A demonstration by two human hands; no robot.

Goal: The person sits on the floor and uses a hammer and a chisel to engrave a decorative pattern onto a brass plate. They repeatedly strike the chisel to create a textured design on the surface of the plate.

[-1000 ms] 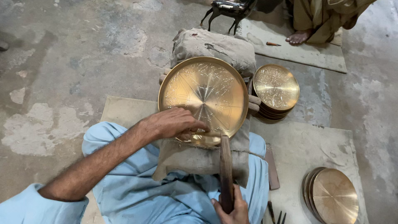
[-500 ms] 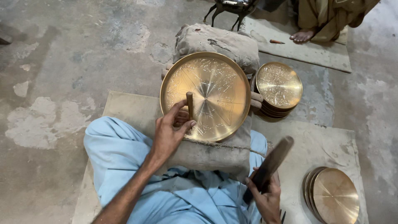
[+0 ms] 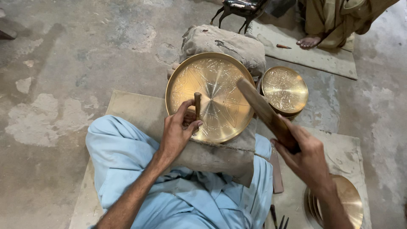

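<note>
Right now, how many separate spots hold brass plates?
3: the engraved plate on the padded block under the left hand; a stack beside it; another stack behind the right hand. Stack counts hidden.

A stack of gold plates (image 3: pixel 284 90) sits by my cushion (image 3: pixel 220 42). More plates (image 3: pixel 347 203) lean near my knee. Across the gray floor (image 3: pixel 63 63), someone's bare foot (image 3: pixel 308 41) rests on a mat (image 3: pixel 313 59).
</note>
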